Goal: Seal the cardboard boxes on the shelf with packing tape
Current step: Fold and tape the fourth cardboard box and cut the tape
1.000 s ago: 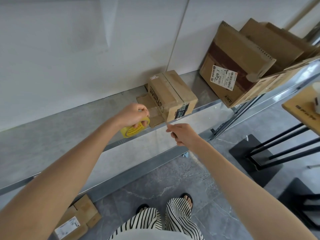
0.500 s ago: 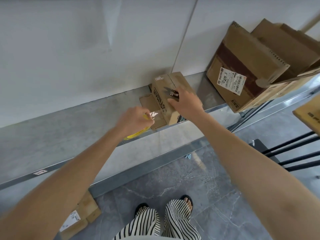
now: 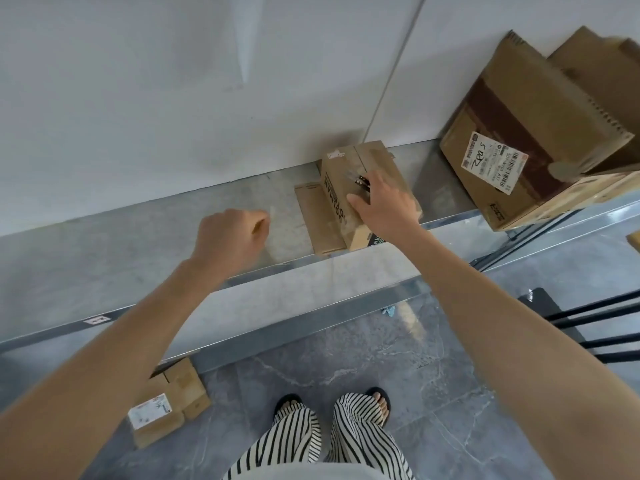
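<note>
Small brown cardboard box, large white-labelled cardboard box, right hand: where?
Small brown cardboard box (image 3: 334,199): head view, printed side.
Large white-labelled cardboard box (image 3: 493,162): head view, its label.
Right hand (image 3: 388,206): head view, back.

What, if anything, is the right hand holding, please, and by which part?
The right hand lies atop the small box, fingers at the scissors; grip cannot be told.

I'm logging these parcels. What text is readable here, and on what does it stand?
"200 S" or "Zoo S", handwritten, on the white label of the big tilted box.
That label's printed lines: too small.
Black print on the side of the small box: too blurred.
Floor box label, shelf-edge sticker: unreadable.
</note>
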Demonstrator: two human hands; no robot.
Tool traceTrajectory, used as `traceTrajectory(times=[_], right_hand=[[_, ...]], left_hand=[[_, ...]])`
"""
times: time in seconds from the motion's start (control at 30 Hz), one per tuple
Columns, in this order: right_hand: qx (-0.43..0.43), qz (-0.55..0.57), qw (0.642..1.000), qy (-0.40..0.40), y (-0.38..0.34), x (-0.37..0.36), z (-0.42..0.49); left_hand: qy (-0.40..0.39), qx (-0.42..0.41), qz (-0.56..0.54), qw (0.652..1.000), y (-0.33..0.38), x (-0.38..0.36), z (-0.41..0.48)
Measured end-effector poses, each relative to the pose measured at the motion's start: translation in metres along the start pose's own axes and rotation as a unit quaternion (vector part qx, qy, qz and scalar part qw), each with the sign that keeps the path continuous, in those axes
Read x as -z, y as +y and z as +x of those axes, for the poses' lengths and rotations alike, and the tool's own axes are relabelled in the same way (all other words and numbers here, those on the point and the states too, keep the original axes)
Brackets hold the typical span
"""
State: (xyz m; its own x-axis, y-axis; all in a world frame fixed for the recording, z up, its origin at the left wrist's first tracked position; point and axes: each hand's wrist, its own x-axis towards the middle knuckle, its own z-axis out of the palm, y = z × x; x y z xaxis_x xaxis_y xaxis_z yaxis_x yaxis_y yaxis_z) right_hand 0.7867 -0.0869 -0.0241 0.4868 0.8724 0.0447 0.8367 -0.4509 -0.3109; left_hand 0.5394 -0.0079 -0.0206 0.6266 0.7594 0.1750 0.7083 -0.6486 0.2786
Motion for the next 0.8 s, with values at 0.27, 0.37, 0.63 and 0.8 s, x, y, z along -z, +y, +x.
traceTrajectory(times=[0.27,0.37,0.63,0.8], right_hand=[[0.014,-0.009,1.0,-0.004,0.003,0.003,0.002],[0.036,0.007,0.999,-0.026,0.008,0.008,0.005],[0.066,0.141,0.987,-0.026,0.044,0.036,0.019],[0.088,0.108,0.989,-0.044,0.066,0.028,0.021]], left_hand=[[-0.114,0.06,-0.022,0.991,-0.009,-0.039,-0.012],[-0.118,0.058,0.013,0.991,-0.01,-0.048,-0.015],[0.027,0.145,-0.116,0.982,0.039,-0.047,-0.01],[-0.01,0.285,-0.446,0.848,0.102,-0.048,0.013]])
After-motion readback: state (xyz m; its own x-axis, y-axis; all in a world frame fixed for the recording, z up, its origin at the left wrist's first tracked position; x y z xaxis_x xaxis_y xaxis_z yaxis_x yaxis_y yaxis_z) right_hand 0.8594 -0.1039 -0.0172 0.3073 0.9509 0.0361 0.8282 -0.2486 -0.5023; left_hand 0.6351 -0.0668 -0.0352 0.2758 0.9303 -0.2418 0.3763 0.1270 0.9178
